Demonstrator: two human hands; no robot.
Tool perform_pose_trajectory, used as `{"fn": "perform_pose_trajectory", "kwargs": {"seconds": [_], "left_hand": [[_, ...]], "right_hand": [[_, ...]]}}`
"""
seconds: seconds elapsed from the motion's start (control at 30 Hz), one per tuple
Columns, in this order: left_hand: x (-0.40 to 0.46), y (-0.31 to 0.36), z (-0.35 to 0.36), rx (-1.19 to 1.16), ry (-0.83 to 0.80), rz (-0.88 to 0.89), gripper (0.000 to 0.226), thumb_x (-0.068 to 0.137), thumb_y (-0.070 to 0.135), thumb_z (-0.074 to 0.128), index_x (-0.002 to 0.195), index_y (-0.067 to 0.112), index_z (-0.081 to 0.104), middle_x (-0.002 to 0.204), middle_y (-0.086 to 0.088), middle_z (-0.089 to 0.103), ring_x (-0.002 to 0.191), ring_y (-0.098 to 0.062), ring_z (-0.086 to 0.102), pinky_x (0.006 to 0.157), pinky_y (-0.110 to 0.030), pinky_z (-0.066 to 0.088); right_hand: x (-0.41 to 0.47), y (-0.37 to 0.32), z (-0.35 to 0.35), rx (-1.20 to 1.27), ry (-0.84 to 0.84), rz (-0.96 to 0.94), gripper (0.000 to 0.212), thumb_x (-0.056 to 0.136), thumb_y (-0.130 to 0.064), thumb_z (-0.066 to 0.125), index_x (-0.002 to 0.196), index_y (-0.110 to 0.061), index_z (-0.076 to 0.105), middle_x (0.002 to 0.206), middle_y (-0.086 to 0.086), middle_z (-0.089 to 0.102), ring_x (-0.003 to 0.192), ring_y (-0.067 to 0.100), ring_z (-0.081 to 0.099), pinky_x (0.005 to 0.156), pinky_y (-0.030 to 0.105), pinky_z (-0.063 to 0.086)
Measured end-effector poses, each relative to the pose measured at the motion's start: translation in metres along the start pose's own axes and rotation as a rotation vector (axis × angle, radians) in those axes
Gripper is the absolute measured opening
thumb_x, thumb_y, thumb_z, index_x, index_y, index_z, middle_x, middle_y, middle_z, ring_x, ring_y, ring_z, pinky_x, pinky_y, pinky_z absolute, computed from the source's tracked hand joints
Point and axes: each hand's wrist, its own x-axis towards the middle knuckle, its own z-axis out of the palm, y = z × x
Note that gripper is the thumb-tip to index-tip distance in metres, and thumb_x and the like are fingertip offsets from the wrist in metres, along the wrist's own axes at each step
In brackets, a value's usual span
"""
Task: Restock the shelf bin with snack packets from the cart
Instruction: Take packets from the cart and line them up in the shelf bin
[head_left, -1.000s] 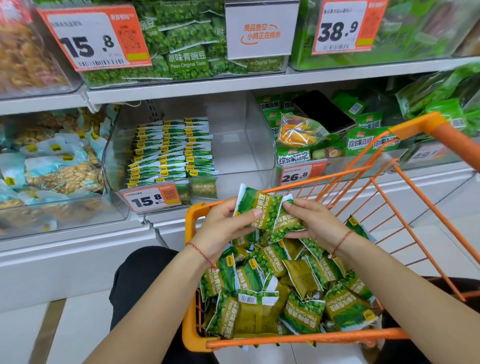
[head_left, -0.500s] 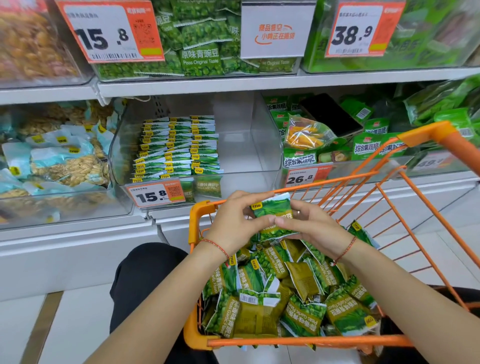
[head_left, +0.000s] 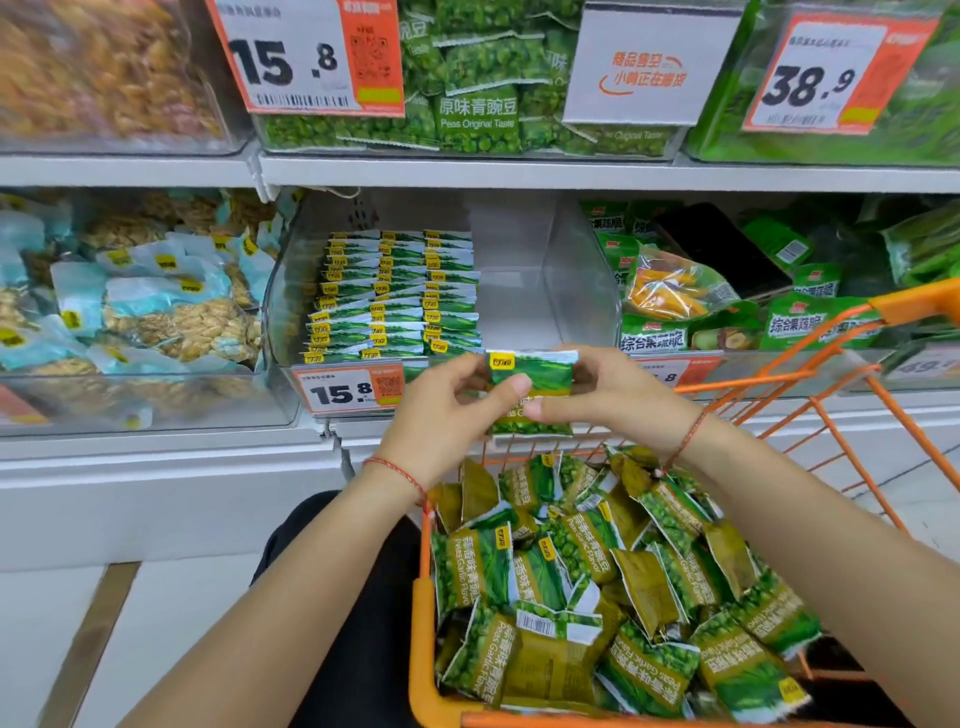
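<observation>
Above the cart (head_left: 423, 613), my left hand (head_left: 441, 415) and right hand (head_left: 618, 397) pinch a light, crinkly, slippery packet (head_left: 530, 376); I'd grip its side seams.

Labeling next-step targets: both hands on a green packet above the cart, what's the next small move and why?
Probably carry the packet, pinched by left hand and right hand, up into the clear bin: its right side is bare beside three neat rows.
</observation>
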Motion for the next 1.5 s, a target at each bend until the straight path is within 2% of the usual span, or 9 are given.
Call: {"fn": "perform_pose_trajectory", "kwargs": {"seconds": [0.2,0.37,0.6,0.9,1.07,1.17,1.23,1.33,1.5], "left_hand": [[0.052,0.0,-0.05,0.432,0.107,0.056,0.019,0.096,0.027,0.052,0.107,0.023,0.067,0.103,0.004,0.069,0.094,-0.014,0.061,0.08,-0.024,0.045],[0.107,-0.018,-0.056,1.063,-0.267,0.099,0.035,0.083,0.045,0.067,0.114,0.029,0.064,0.12,-0.003,0.06,0.116,-0.027,0.045,0.096,-0.038,0.04],[0.138,-0.03,-0.051,1.395,-0.527,0.265,0.067,0.068,0.065,0.07,0.121,0.026,0.057,0.133,-0.005,0.042,0.124,-0.027,0.036,0.101,-0.039,0.03],[0.139,-0.045,-0.05,1.397,-0.304,0.315,0.054,0.073,0.06,0.063,0.106,0.018,0.062,0.124,-0.006,0.05,0.119,-0.026,0.041,0.096,-0.038,0.033],[0.138,-0.047,-0.055,1.419,-0.3,0.342,0.052,0.074,0.059,0.06,0.106,0.017,0.062,0.125,-0.006,0.051,0.12,-0.026,0.041,0.096,-0.038,0.033],[0.142,-0.044,-0.062,1.365,-0.398,0.28,0.046,0.079,0.054,0.059,0.107,0.019,0.065,0.128,-0.005,0.051,0.122,-0.026,0.04,0.099,-0.039,0.036],[0.147,-0.038,-0.076,1.186,-0.432,0.212,0.037,0.083,0.051,0.058,0.104,0.022,0.068,0.124,-0.006,0.056,0.119,-0.027,0.044,0.1,-0.042,0.04],[0.148,-0.025,-0.098,0.99,-0.257,0.215,0.036,0.087,0.046,0.056,0.11,0.021,0.067,0.122,-0.008,0.06,0.119,-0.03,0.047,0.098,-0.044,0.042],[0.133,-0.017,-0.106,0.959,-0.141,0.298,0.029,0.09,0.038,0.055,0.11,0.02,0.067,0.12,-0.008,0.06,0.118,-0.03,0.047,0.098,-0.045,0.041]], "right_hand": [[0.042,-0.028,-0.011,-0.101,0.216,-0.048,0.023,0.074,-0.011,0.079,0.09,-0.017,0.064,0.089,0.001,0.068,0.078,0.008,0.062,0.073,0.016,0.049],[0.069,-0.028,-0.02,-0.223,0.3,-0.013,0.023,0.072,-0.018,0.082,0.087,-0.016,0.064,0.088,0.006,0.069,0.081,0.017,0.064,0.078,0.03,0.05],[0.09,-0.024,-0.019,-0.293,0.222,0.036,0.033,0.072,-0.018,0.081,0.096,-0.001,0.065,0.096,0.023,0.068,0.079,0.024,0.061,0.08,0.042,0.053],[0.122,-0.012,-0.013,-0.455,-0.136,0.118,0.024,0.075,-0.004,0.076,0.094,-0.012,0.064,0.089,0.004,0.062,0.07,0.009,0.056,0.057,0.008,0.044],[0.138,0.003,-0.004,-0.595,-0.209,0.114,0.032,0.071,-0.013,0.081,0.1,-0.01,0.067,0.103,0.005,0.064,0.092,0.017,0.056,0.083,0.026,0.042],[0.139,0.006,0.0,-0.606,-0.197,0.152,0.04,0.07,-0.018,0.083,0.104,-0.003,0.066,0.104,0.006,0.063,0.094,0.009,0.052,0.08,0.021,0.039],[0.138,0.009,0.001,-0.571,-0.185,0.185,0.039,0.071,-0.017,0.082,0.104,-0.001,0.067,0.103,0.01,0.064,0.078,0.007,0.058,0.071,0.022,0.048],[0.138,0.01,0.006,-0.536,-0.173,0.248,0.045,0.07,-0.016,0.084,0.109,-0.007,0.063,0.105,0.002,0.058,0.055,0.001,0.062,0.059,0.019,0.055],[0.146,-0.005,0.017,-0.647,-0.186,0.327,0.043,0.064,-0.018,0.088,0.093,-0.014,0.056,0.083,0.001,0.062,0.06,0.014,0.064,0.066,0.024,0.056]]}}
